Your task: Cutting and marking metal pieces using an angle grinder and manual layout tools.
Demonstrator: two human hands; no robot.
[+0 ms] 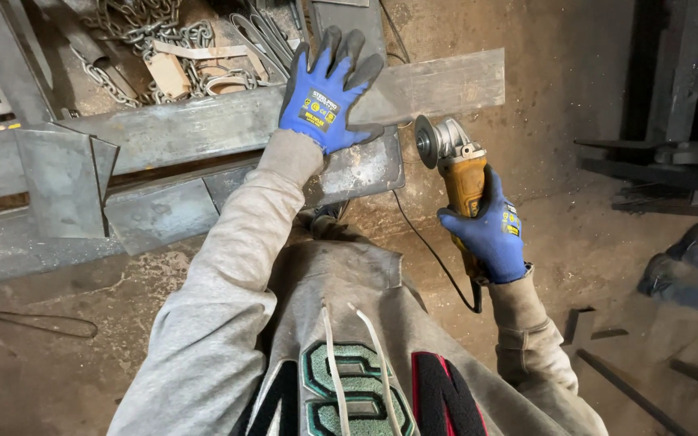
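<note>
My left hand, in a blue glove, lies flat with fingers spread on a long grey steel bar that runs across a metal frame. In my right hand, also gloved in blue, I grip the yellow body of an angle grinder. Its disc points up and left, just off the edge of a flat steel plate below the bar. A black cord trails from the grinder toward my body. My grey sweatshirt sleeves fill the lower middle.
Chains and scrap metal lie in a bin at the top left. Upright steel plates stand at the left. Another person's shoes show at the right edge, with metal bars on the dirt floor.
</note>
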